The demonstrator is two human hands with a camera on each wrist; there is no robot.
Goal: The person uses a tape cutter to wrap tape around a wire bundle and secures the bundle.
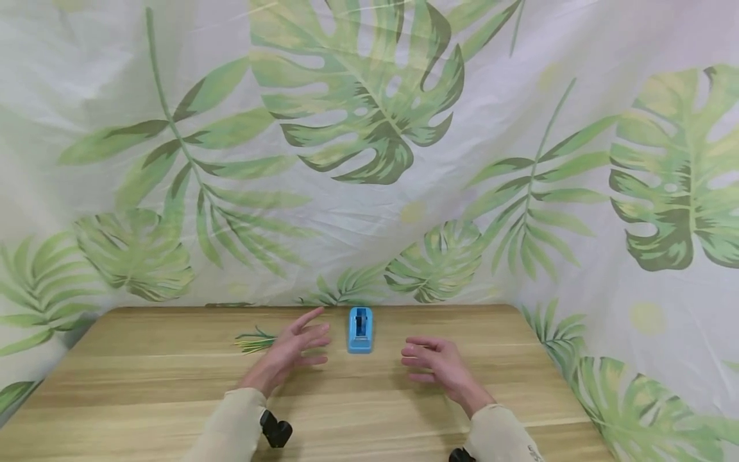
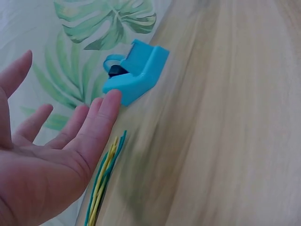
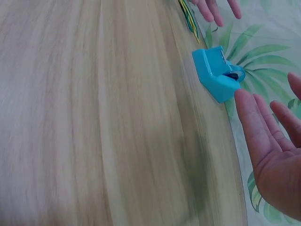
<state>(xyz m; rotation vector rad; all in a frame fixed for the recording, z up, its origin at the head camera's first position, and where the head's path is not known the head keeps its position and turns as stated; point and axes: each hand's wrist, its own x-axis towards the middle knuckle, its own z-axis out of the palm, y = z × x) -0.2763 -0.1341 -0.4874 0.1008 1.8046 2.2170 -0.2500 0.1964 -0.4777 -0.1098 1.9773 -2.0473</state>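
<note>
While the left hand [image 1: 296, 350] and right hand [image 1: 441, 366] hover apart, fingers loosely extended, holding nothing, green and yellow strands [image 1: 256, 343] lie just outside the left. Between the hands, nearer the left, the blue tape dispenser [image 1: 360, 344] points lengthwise toward the far edge of the table [image 1: 144, 366].

left grip [image 1: 292, 348] — fingers spread, palm inward | right grip [image 1: 440, 364] — fingers extended, palm inward
</note>
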